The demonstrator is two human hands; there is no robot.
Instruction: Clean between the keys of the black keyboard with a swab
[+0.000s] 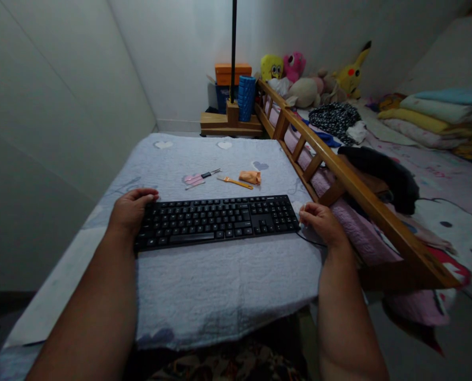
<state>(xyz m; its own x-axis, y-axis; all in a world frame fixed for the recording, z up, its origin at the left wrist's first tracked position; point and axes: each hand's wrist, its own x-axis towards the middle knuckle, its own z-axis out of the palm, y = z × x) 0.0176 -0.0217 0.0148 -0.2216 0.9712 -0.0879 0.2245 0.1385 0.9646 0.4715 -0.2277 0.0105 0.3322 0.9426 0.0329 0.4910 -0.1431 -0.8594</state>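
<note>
A black computer keyboard [216, 219] lies across the cloth-covered table in front of me. My left hand [130, 209] is closed around its left end, thumb and fingers at the far left corner. Beside the right end is my right hand [319, 219], its fingers curled together close to the keyboard's edge. Something pale shows at those fingertips, too small to make out. A thin black cable [311, 241] runs from the keyboard's right side beneath that hand. Beyond the keyboard lie an orange-handled brush [236, 182], a crumpled orange packet [250, 177] and a dark-handled tool [211, 173] by a pink packet [192, 180].
A light blue cloth [228, 286] with hearts covers the table. Along its right side runs a wooden bed rail [323, 143], with bedding and plush toys behind. At the far end stand a black pole [233, 53], a blue roller [246, 98] and an orange box [233, 73].
</note>
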